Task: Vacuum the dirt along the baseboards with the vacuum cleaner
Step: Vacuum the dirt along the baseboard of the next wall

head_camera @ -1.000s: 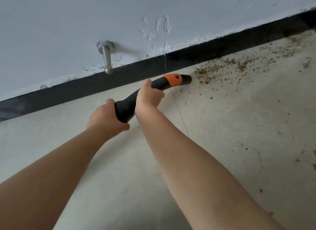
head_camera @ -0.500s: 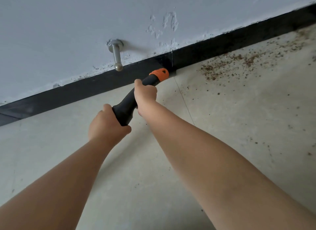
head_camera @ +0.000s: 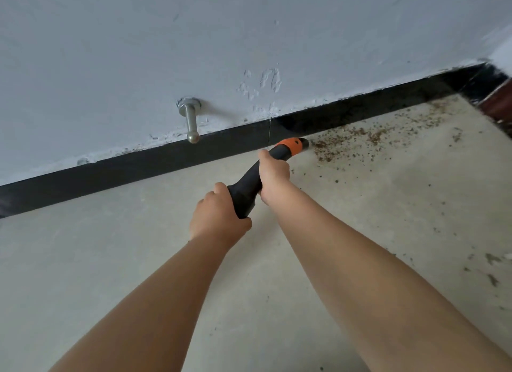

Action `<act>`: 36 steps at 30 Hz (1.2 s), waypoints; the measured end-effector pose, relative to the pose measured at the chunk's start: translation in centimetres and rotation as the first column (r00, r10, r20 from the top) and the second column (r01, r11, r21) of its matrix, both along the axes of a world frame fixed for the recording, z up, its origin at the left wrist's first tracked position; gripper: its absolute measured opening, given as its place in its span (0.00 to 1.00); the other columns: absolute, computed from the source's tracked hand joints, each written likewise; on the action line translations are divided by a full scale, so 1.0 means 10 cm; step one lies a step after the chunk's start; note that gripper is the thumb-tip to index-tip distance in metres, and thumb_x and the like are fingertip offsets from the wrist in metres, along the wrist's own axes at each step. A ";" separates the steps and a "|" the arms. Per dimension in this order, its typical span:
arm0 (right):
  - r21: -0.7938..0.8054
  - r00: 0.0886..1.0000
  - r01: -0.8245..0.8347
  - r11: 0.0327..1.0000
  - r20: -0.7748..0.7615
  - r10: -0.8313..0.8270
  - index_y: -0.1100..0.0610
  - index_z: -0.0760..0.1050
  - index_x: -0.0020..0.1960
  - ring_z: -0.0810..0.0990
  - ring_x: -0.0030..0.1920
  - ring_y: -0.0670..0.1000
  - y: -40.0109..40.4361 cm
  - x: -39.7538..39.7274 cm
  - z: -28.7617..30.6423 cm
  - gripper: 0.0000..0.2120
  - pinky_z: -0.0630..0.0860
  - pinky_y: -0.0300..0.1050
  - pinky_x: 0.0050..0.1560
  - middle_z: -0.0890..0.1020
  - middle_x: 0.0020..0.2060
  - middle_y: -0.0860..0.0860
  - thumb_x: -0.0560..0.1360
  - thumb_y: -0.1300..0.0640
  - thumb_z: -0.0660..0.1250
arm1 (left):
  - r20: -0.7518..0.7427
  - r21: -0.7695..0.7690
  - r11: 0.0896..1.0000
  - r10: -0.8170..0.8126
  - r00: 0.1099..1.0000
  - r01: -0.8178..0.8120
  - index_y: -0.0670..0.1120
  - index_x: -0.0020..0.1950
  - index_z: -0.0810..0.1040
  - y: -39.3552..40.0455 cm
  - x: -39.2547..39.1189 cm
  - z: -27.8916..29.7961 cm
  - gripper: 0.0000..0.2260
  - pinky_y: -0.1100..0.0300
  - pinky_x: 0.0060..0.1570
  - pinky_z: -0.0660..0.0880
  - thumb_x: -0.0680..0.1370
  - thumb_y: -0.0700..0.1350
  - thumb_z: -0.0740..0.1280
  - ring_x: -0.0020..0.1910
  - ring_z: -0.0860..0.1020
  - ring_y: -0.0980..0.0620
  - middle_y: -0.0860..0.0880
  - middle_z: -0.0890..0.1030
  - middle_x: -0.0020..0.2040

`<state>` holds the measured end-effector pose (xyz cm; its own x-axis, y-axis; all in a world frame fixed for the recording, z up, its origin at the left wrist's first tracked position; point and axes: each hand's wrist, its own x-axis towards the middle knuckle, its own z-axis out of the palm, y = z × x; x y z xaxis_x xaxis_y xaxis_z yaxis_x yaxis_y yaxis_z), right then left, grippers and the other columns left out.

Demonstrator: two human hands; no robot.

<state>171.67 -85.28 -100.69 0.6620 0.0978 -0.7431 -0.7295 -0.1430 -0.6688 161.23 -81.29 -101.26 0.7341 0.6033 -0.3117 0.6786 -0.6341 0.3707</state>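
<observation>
Floor (head_camera: 360,219) — both hands grip vacuum nozzle (head_camera: 277,158) beside dirt (head_camera: 346,142).

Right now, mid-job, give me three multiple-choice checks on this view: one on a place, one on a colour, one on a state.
1. Where is most of the dirt relative to the vacuum nozzle?
A. To its right, along the baseboard
B. To its left, under the door stopper
C. Behind the hands

2. What colour is the collar just behind the nozzle tip?
A. Blue
B. Orange
C. White

3. How is the vacuum wand held?
A. By the left hand only
B. By neither hand
C. By both hands

Answers: 1 A, the brown crumbs spread rightward from the tip along the black baseboard, while the floor below the door stopper looks clean. 2 B, the band is bright orange against the black tube. 3 C, the left hand wraps the lower end and the right hand has its grip higher up.
</observation>
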 end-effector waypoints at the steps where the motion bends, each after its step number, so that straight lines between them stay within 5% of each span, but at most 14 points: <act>1: 0.016 1.000 0.003 1.000 -0.001 -0.003 0.60 0.61 0.70 0.73 0.60 0.58 0.05 -0.05 0.02 0.25 0.71 0.50 0.54 0.73 0.62 0.56 0.77 0.52 0.62 | 0.005 0.012 1.000 0.009 1.000 -0.009 0.45 0.48 0.60 0.05 -0.06 0.01 0.18 0.57 0.37 0.65 0.70 0.46 0.69 0.44 0.70 0.47 0.48 0.69 0.44; 6: 0.055 0.999 -0.022 0.998 -0.045 0.024 0.60 0.62 0.69 0.75 0.60 0.59 0.40 -0.42 0.00 0.25 0.74 0.55 0.60 0.75 0.60 0.57 0.76 0.55 0.65 | 0.046 0.015 0.994 0.111 0.993 -0.112 0.44 0.49 0.63 0.42 -0.49 -0.05 0.17 0.58 0.37 0.65 0.69 0.44 0.70 0.44 0.71 0.46 0.46 0.73 0.46; 20: 0.288 0.942 -0.112 0.951 -0.275 0.194 0.60 0.64 0.69 0.73 0.62 0.60 1.02 -1.66 -0.31 0.24 0.75 0.56 0.55 0.72 0.64 0.58 0.75 0.60 0.66 | -0.008 0.053 0.976 0.212 0.977 -0.211 0.41 0.61 0.70 1.21 -1.83 -0.21 0.25 0.57 0.45 0.64 0.67 0.42 0.74 0.54 0.72 0.43 0.44 0.75 0.55; 26: 0.290 0.937 -0.101 0.952 -0.294 0.189 0.60 0.64 0.69 0.73 0.62 0.60 1.03 -1.66 -0.32 0.25 0.76 0.56 0.53 0.72 0.64 0.58 0.75 0.59 0.67 | 0.022 0.088 0.978 0.188 0.982 -0.190 0.41 0.57 0.71 1.24 -1.87 -0.26 0.22 0.58 0.43 0.64 0.66 0.41 0.73 0.47 0.70 0.47 0.45 0.76 0.52; 36: 0.266 0.964 -0.007 0.964 -0.256 0.078 0.61 0.63 0.69 0.74 0.61 0.61 0.68 -1.28 -0.30 0.24 0.74 0.56 0.55 0.73 0.63 0.60 0.76 0.59 0.66 | 0.036 0.109 0.991 0.074 0.997 -0.078 0.42 0.55 0.69 0.91 -1.44 -0.25 0.19 0.59 0.42 0.63 0.68 0.46 0.70 0.53 0.72 0.44 0.44 0.75 0.53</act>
